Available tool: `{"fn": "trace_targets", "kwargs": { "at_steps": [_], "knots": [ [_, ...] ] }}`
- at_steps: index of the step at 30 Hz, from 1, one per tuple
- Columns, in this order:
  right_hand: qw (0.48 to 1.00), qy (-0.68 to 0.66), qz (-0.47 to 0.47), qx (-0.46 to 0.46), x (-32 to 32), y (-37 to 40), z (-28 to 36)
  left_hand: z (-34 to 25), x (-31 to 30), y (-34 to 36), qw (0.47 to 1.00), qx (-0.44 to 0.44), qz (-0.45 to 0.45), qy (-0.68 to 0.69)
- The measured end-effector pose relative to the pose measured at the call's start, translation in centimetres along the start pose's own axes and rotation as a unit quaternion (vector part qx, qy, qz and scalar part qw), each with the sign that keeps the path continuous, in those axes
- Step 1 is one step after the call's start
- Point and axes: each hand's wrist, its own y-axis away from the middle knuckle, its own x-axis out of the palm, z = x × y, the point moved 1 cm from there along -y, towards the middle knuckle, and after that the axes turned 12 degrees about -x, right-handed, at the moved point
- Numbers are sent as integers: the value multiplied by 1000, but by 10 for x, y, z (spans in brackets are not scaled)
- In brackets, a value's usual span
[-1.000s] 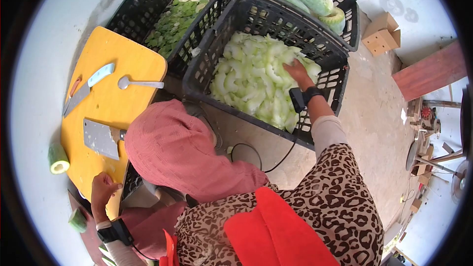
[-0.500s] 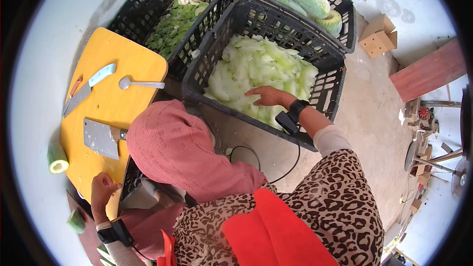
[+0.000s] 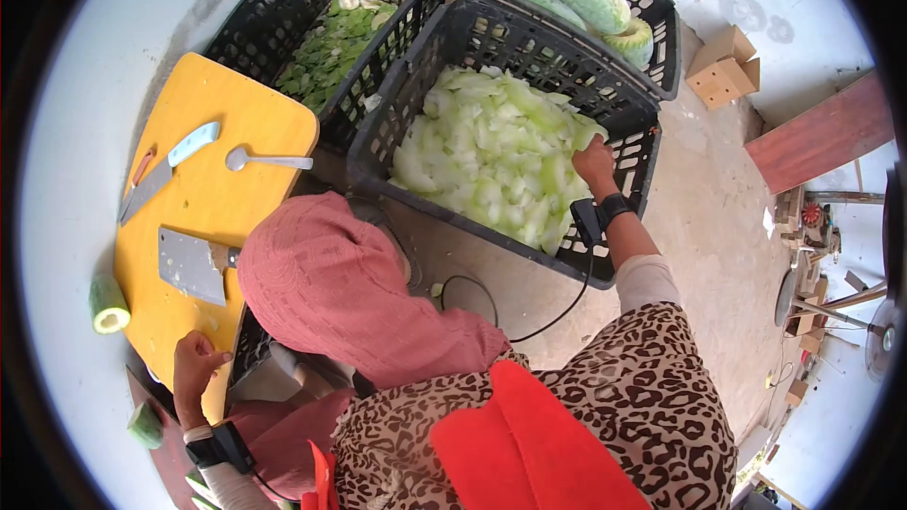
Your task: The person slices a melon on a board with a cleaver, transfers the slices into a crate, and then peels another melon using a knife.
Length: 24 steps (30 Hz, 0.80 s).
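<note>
Concrete floor (image 3: 699, 227): crate (image 3: 368, 175), long axis slanting down-right, slices (image 3: 491, 151) pointing mixed ways; left hand (image 3: 198, 364) unclenched; right hand (image 3: 595, 166) curled, grip unclear

bright, even light fills the room here, leaving soft shadow beneath the yellow surface (image 3: 222, 99). the pale floor (image 3: 704, 255) looks clear, but the white wall (image 3: 66, 179) bows strongly toward dark, rounded, blurry edges.

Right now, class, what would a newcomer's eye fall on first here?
Probably the heap of pale green slices in the front black crate, with the right hand at its right edge. Next, perhaps, the bright yellow tabletop on the left, bearing a cleaver and a blue-handled knife.
</note>
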Motion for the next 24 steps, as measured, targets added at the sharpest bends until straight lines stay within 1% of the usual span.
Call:
{"fn": "trace_targets", "kwargs": {
  "at_steps": [1, 4, 7, 10, 11, 13, 14, 17, 18, 21, 24],
  "knots": [
    [1000, -3, 17, 20, 7, -2, -8, -1, 0, 0, 1000, -1, 0, -1],
    [990, -129, -61, 19, 29, -4, -27, -2, 0, 1, 1000, -5, -2, -3],
    [964, -247, -68, 76, 41, -14, -35, -2, 1, 1, 1000, -8, -5, -1],
    [971, -236, -28, 9, 63, -14, -31, 0, 1, -2, 1000, -8, -2, -5],
    [975, -216, -22, -48, 68, -12, -32, 0, 1, -2, 1000, -11, -2, -5],
    [971, -173, -9, -162, 42, 13, -1, -1, 0, -1, 1000, -14, -1, -7],
    [969, -179, 54, -164, 37, 18, 6, -2, -1, 0, 1000, -14, 0, -7],
    [941, -163, 98, -281, 23, 38, 15, 1, 1, -2, 1000, -5, -2, -2],
    [930, -184, 170, -269, 17, 38, 14, 1, 1, -2, 1000, -1, -3, -1],
    [940, -204, 161, -220, 6, 46, 14, -1, 0, 1, 1000, -3, -10, -12],
    [959, -79, 72, -262, 11, 53, 11, -3, 1, 2, 1000, -9, -12, -12]
  ]
}}
